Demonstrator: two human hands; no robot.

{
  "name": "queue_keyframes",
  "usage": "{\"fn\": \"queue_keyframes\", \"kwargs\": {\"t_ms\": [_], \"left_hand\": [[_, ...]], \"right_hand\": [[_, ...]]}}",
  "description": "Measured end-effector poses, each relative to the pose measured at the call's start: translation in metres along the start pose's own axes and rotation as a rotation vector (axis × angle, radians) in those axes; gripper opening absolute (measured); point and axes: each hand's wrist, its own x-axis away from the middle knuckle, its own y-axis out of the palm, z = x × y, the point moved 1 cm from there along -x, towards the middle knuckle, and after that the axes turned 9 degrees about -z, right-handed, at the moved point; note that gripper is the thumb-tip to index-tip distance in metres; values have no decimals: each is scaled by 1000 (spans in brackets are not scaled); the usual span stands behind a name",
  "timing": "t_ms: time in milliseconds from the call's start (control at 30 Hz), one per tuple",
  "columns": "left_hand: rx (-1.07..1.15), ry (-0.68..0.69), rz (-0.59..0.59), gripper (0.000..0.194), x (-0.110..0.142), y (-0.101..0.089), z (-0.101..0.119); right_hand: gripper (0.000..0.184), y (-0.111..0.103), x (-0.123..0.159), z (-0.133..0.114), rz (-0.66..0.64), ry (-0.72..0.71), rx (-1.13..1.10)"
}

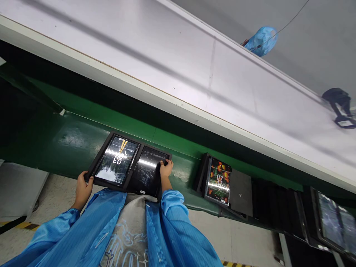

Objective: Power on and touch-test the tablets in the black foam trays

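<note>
A black tray (102, 155) is gripped between my two hands at the lower green shelf. Side by side in it lie a tablet with a lit screen (115, 165), showing a landscape and clock digits upside down, and a tablet with a dark screen (146, 172), which reflects a light strip. My left hand (82, 190) is closed on the tray's near left corner, thumb on top. At the opposite end, my right hand (166, 168) grips the right rim near the far corner, its thumb by the dark tablet's edge. The fingers beneath the tray are hidden.
Right of the tray, another black tray (199, 174) holds a tablet with a fruit-like picture (218, 181). Farther right are several dark trays and more tablets (330, 218). A white upper shelf (178, 74) overhangs the green shelf (75, 137). Beyond it shows a person's blue cap (264, 40).
</note>
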Motion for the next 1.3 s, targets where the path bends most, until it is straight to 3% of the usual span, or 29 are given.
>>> {"fn": "queue_keyframes", "kwargs": {"t_ms": [733, 1300], "left_hand": [[65, 5, -52, 52, -15, -6, -5], [37, -63, -120, 49, -23, -16, -1]], "right_hand": [[28, -2, 5, -3, -51, 13, 53], [36, -8, 19, -11, -115, -85, 126]]}}
